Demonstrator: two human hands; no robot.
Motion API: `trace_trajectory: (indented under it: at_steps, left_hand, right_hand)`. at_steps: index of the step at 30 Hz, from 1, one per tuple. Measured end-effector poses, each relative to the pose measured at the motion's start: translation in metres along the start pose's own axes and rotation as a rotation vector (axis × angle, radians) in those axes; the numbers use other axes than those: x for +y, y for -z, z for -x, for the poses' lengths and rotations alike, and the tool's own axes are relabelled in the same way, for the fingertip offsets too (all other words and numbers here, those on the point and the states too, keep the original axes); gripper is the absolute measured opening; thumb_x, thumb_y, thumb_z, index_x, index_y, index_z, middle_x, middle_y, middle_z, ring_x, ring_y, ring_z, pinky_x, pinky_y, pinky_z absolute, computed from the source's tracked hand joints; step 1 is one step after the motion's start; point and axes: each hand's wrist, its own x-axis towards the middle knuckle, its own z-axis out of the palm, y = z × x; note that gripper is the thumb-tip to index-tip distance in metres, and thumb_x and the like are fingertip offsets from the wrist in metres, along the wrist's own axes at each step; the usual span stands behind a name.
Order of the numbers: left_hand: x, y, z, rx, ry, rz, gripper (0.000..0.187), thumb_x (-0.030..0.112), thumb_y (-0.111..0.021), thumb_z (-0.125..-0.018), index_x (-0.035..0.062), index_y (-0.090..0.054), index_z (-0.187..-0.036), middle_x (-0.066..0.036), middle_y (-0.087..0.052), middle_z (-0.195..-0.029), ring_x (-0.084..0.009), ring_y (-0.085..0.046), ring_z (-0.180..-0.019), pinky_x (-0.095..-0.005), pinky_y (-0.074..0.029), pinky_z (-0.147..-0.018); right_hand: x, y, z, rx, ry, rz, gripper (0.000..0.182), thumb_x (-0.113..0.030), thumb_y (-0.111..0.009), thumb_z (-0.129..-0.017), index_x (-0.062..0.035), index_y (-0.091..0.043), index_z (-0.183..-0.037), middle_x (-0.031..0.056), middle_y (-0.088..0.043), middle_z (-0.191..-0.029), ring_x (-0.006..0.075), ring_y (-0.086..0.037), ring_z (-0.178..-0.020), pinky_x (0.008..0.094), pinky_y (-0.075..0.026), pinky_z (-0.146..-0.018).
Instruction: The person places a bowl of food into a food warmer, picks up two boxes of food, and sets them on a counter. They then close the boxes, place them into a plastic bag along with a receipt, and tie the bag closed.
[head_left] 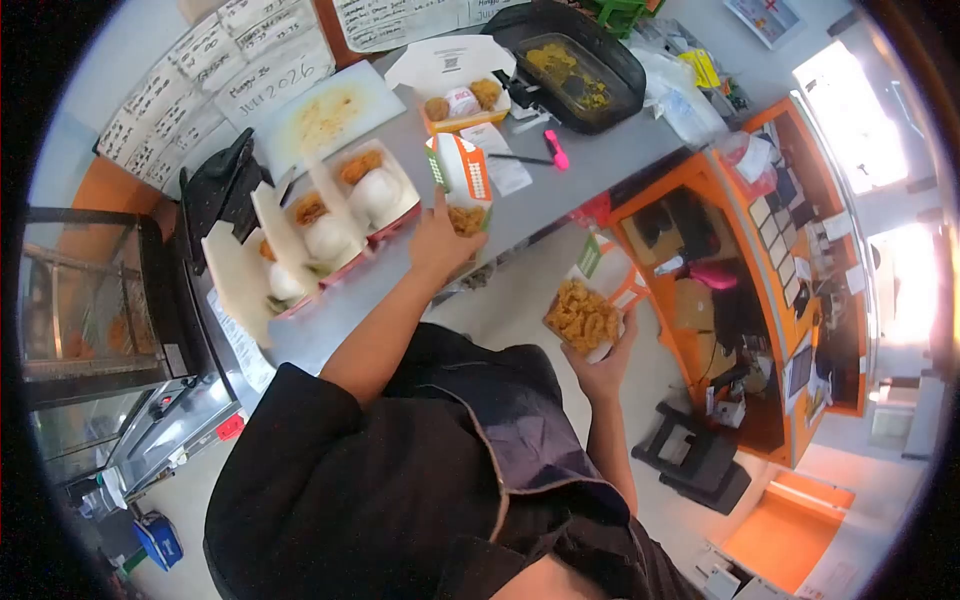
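Note:
My left hand (pixel 437 244) is closed around a small orange, white and green food box (pixel 462 170) at the counter's front edge. Its lid stands up, and fried pieces (pixel 466 218) show inside. Out in front of the counter, my right hand (pixel 603 368) holds a second open box of the same kind from below. Golden fried pieces (pixel 582 318) fill that box to the top. Beside my left hand stand several open cardboard meal boxes (pixel 392 228), each with a white rice mound (pixel 376 192) and fried food.
Farther back on the counter (pixel 590 158) are an open meal box (pixel 455 115), a stained cutting board (pixel 330 108), and a black pan (pixel 575 70) with yellow crumbs. A receipt (pixel 503 165) lies near a pink marker (pixel 557 150). An orange shelf unit (pixel 735 195) stands right; a glass display cabinet (pixel 95 300) left.

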Motion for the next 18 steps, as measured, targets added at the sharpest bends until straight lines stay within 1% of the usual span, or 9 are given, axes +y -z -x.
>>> trace_trajectory:
  at_steps: [3,5,6,8,10,11,14,16,18]
  left_hand:
    - [0.014,-0.023,-0.038,0.014,0.151,-0.136,0.119,0.048,-0.082,-0.068,0.0061,-0.02,-0.161,-0.025,-0.054,-0.13,-0.0431,-0.057,-0.118,-0.0486,-0.054,-0.093]
    - [0.015,-0.04,-0.053,0.143,0.188,-0.224,0.119,0.05,-0.081,-0.07,0.005,-0.018,-0.161,-0.028,-0.049,-0.136,-0.0462,-0.054,-0.123,-0.0499,-0.053,-0.095]
    - [0.012,-0.049,-0.062,0.223,0.194,-0.277,0.118,0.053,-0.079,-0.072,0.0003,-0.02,-0.159,-0.03,-0.043,-0.147,-0.045,-0.049,-0.132,-0.0497,-0.053,-0.098]
    - [0.009,-0.065,-0.079,0.298,0.271,-0.296,0.116,0.056,-0.078,-0.074,-0.0019,-0.022,-0.158,-0.031,-0.039,-0.151,-0.0444,-0.046,-0.135,-0.0498,-0.051,-0.101]
    - [0.029,-0.07,-0.079,0.348,0.393,-0.412,0.113,0.063,-0.075,-0.077,-0.0068,-0.03,-0.154,-0.028,-0.034,-0.159,-0.0423,-0.042,-0.141,-0.0494,-0.043,-0.111]
    - [0.038,-0.073,-0.078,0.357,0.444,-0.424,0.113,0.063,-0.075,-0.077,-0.0068,-0.03,-0.154,-0.028,-0.034,-0.159,-0.0423,-0.042,-0.141,-0.0494,-0.043,-0.111]
    - [0.062,-0.083,-0.074,0.558,0.43,-0.577,0.104,0.062,-0.075,-0.079,-0.0056,-0.04,-0.15,-0.027,-0.043,-0.153,-0.0412,-0.043,-0.141,-0.0499,-0.038,-0.115]
    - [0.08,-0.08,-0.064,0.708,0.324,-0.467,0.085,0.052,-0.076,-0.083,-0.0039,-0.052,-0.142,-0.026,-0.056,-0.142,-0.0404,-0.052,-0.133,-0.0494,-0.045,-0.109]
    - [0.107,-0.081,-0.046,0.663,0.395,-0.284,0.075,0.044,-0.077,-0.085,-0.0038,-0.056,-0.138,-0.025,-0.06,-0.136,-0.0378,-0.059,-0.124,-0.0472,-0.05,-0.102]
  right_hand:
    - [0.035,0.011,-0.083,-0.114,0.044,0.019,0.119,-0.013,-0.091,-0.063,-0.0023,-0.02,-0.159,0.0162,-0.037,-0.147,0.0312,-0.042,-0.138,0.0423,-0.037,-0.116]
    - [0.062,0.01,-0.141,-0.2,0.057,0.005,0.118,-0.013,-0.091,-0.062,-0.0025,-0.023,-0.158,0.0168,-0.039,-0.145,0.0322,-0.042,-0.138,0.0426,-0.037,-0.116]
    - [0.073,0.004,-0.176,-0.316,0.108,-0.031,0.117,-0.014,-0.091,-0.062,-0.0032,-0.025,-0.158,0.0177,-0.04,-0.144,0.0333,-0.043,-0.137,0.0431,-0.037,-0.116]
    - [0.092,-0.009,-0.242,-0.495,0.154,-0.075,0.116,-0.014,-0.092,-0.061,-0.0039,-0.028,-0.157,0.0185,-0.042,-0.143,0.0344,-0.044,-0.136,0.0435,-0.037,-0.116]
    - [0.105,-0.033,-0.299,-0.632,0.429,0.027,0.113,-0.014,-0.092,-0.061,-0.0054,-0.031,-0.156,0.0202,-0.043,-0.145,0.0372,-0.046,-0.136,0.0441,-0.038,-0.116]
    - [0.111,-0.045,-0.322,-0.68,0.438,0.006,0.113,-0.014,-0.092,-0.061,-0.0054,-0.031,-0.156,0.0202,-0.043,-0.145,0.0372,-0.046,-0.136,0.0441,-0.038,-0.116]
    - [0.119,-0.071,-0.368,-0.988,0.461,-0.124,0.113,-0.014,-0.092,-0.064,-0.0055,-0.029,-0.158,0.0217,-0.039,-0.152,0.0397,-0.042,-0.141,0.0432,-0.039,-0.115]
    - [0.123,-0.075,-0.385,-1.02,0.502,-0.099,0.113,-0.016,-0.092,-0.065,-0.0057,-0.028,-0.158,0.021,-0.041,-0.149,0.0391,-0.044,-0.14,0.0436,-0.041,-0.114]
    - [0.127,-0.07,-0.395,-1.039,0.547,-0.072,0.114,-0.017,-0.092,-0.065,-0.0058,-0.028,-0.158,0.0203,-0.043,-0.147,0.0386,-0.045,-0.138,0.0439,-0.042,-0.113]
